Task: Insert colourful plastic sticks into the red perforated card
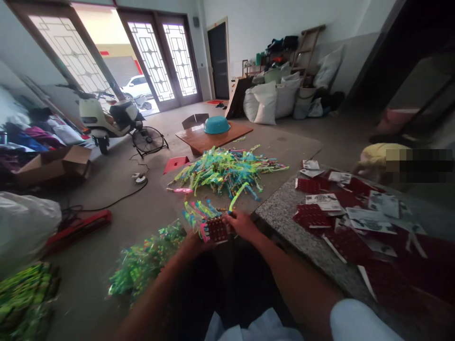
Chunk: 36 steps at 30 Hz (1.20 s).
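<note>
In front of my lap, my left hand (194, 240) is closed on the left edge of a dark red card (217, 230) with rows of small marks or holes. Pink, blue and yellow-green strips stick out along the card's left and upper edges. At the card's right side my right hand (243, 223) pinches a yellow-green strip (237, 197), which curves up and away from the fingers. Just beyond lies a large heap of similar bright strips (220, 170), with small beads or bits among them. My left fingers are partly hidden.
To my right, dark red cards and printed white cards (323, 202) cover a granite slab (275, 206). A person in yellow (384, 154) is beyond it. Packed green strips (147, 263) lie at left. A blue basin (217, 125) stands on a wooden board (238, 136).
</note>
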{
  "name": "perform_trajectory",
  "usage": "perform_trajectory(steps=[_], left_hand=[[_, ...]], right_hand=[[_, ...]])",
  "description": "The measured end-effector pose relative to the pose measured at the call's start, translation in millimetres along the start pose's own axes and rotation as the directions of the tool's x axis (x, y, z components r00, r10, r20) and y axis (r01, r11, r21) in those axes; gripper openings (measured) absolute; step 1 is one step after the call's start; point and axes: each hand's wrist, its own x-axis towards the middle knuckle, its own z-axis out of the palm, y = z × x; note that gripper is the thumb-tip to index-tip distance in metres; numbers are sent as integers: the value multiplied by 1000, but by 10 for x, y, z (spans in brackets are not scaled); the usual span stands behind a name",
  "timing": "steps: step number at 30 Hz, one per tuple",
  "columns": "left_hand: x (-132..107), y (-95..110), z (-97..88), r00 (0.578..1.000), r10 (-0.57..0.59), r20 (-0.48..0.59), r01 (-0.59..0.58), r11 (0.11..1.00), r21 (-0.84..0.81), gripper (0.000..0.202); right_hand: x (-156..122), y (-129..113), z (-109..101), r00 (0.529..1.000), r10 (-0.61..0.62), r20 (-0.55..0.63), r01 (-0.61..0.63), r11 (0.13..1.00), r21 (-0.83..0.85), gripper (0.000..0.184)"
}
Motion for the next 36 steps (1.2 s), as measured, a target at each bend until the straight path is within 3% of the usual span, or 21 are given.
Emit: perform_trajectory(steps=[3, 6, 10, 15, 23, 36], left_hand=[[2, -20, 22, 999, 17, -30, -15, 999, 49, 64], [2, -25, 36, 999, 10, -37, -7, 997, 73, 65], [10, 18, 43, 998, 28, -63, -22, 996, 84, 66], [7, 56, 44, 994, 44, -100, -34, 994, 106, 55], [4, 48, 58, 995, 33, -99, -21, 993, 115, 53], [27, 34, 59, 997, 7, -73, -8, 1000, -9, 59]], right_hand=[[-82, 62, 190, 995, -96, -9, 90, 953, -291, 19], [-54, 65, 371, 993, -117, 23, 109, 821, -560, 20], [40, 6, 527, 993, -99, 71, 119, 666, -736, 28], [58, -119, 575, 987, -105, 126, 163, 583, -796, 29], [76, -267, 552, 982, -43, 182, 179, 500, -847, 34], [104, -129, 548, 956, -128, 264, 293, 451, -843, 34]])
